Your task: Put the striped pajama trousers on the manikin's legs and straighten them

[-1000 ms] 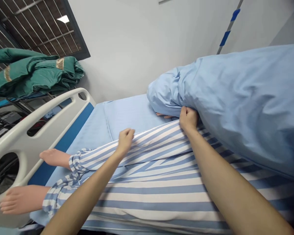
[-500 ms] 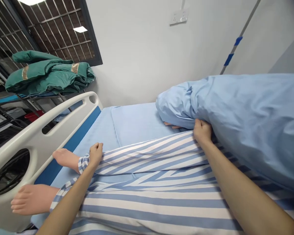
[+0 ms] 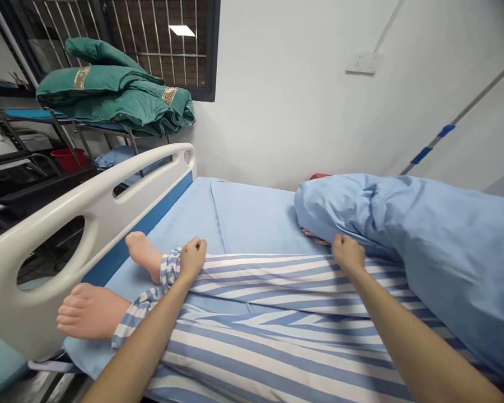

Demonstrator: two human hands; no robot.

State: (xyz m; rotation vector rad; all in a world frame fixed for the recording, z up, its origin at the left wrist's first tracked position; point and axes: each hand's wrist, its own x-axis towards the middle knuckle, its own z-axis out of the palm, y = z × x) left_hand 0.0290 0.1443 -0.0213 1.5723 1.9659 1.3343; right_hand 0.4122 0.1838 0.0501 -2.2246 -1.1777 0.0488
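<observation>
Blue-and-white striped trousers (image 3: 269, 330) cover the legs of a manikin lying on the bed. My left hand (image 3: 193, 258) is closed on the trouser leg just above the cuff, at the far side. Farther right, my right hand (image 3: 348, 254) is closed on the same leg's far edge, beside the folded quilt (image 3: 428, 229). Between both fists the cloth edge runs nearly straight. Bare manikin feet, one near (image 3: 94, 310) and one far (image 3: 144, 253), stick out of the cuffs. Fingertips of the manikin's hand (image 3: 315, 237) show under the quilt.
A white and blue footboard (image 3: 121, 196) stands at the left end of the blue bed sheet (image 3: 252, 215). Beyond it, green quilts (image 3: 121, 92) lie on a rack, with a red bucket (image 3: 69, 159) below. A wall (image 3: 273, 112) borders the far side.
My view has shifted left and down, so the bed's foot end shows more fully. Both hands stay closed at the trouser leg; the right one sits more clearly apart from the quilt.
</observation>
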